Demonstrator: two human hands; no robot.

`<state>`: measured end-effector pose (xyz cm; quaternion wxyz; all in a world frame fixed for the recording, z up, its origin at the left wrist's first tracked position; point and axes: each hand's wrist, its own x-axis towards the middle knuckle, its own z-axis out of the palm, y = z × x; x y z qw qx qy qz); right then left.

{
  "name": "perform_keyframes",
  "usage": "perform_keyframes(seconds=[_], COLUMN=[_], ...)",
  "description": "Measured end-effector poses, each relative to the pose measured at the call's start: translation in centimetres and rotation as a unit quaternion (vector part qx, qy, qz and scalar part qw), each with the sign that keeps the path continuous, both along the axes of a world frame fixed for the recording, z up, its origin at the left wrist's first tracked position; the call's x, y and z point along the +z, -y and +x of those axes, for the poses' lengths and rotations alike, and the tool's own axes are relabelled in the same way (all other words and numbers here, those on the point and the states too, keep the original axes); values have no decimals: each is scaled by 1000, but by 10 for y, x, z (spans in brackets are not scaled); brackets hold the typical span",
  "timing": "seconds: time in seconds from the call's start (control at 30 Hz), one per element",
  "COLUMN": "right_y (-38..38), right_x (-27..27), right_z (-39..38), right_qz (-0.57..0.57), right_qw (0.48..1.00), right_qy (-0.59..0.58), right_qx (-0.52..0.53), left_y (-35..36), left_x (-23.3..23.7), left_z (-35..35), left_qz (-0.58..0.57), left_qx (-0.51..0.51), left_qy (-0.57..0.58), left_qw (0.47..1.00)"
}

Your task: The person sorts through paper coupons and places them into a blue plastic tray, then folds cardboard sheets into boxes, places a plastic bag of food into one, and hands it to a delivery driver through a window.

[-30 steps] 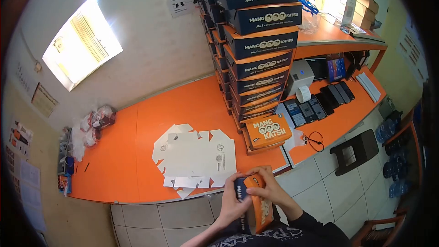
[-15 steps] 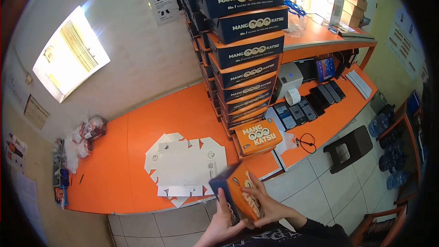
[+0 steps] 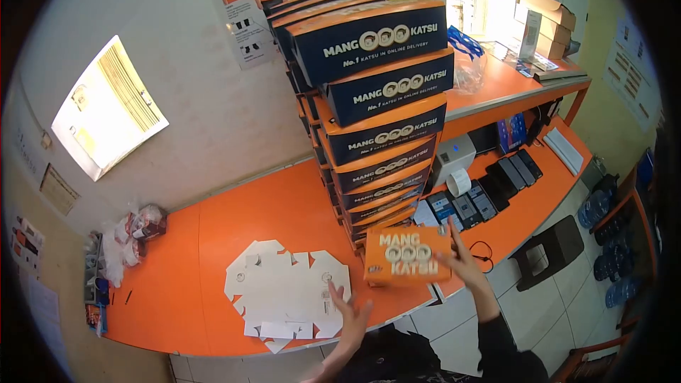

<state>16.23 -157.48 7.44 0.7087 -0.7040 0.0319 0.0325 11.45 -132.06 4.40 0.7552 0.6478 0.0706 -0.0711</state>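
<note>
An orange box [image 3: 397, 259] lettered MANG KATSU is at the foot of the tall stack of dark blue and orange boxes [image 3: 383, 89]. My right hand [image 3: 464, 262] is at that box's right side, its fingers against the top and edge. Over the right edge of the flat white cardboard blanks [image 3: 287, 291], my left hand [image 3: 350, 315] has its fingers spread and holds nothing. The blanks lie on the orange table [image 3: 213, 241] near its front edge.
Right of the stack are a label printer [image 3: 452, 159], several phones [image 3: 482, 198] and a black cable [image 3: 484, 252]. A dark stool [image 3: 550, 252] stands on the floor. Plastic-wrapped items [image 3: 135, 230] lie at the table's left end.
The box that both hands held near my body is now up by the stack at my right hand. My left hand has let go and opened. The view has tilted up.
</note>
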Motion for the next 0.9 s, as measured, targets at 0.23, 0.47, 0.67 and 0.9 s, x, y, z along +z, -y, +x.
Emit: perform_keyframes(seconds=[0.23, 0.47, 0.67, 0.9], right_y=[11, 29, -187, -374], right_x=[-70, -171, -66, -184], right_z=[34, -7, -36, -7], right_qz=[-56, -10, -128, -429], right_qw=[973, 950, 918, 789], right_qy=[-100, -52, 362, 235], right_qx=[-200, -306, -95, 371], left_y=[49, 28, -95, -255], left_x=[-70, -90, -11, 19], left_z=[75, 71, 21, -23], left_qz=[-151, 9, -41, 83], left_qx=[11, -17, 279, 476], left_qy=[-61, -60, 195, 267], left_qw=[987, 998, 939, 834])
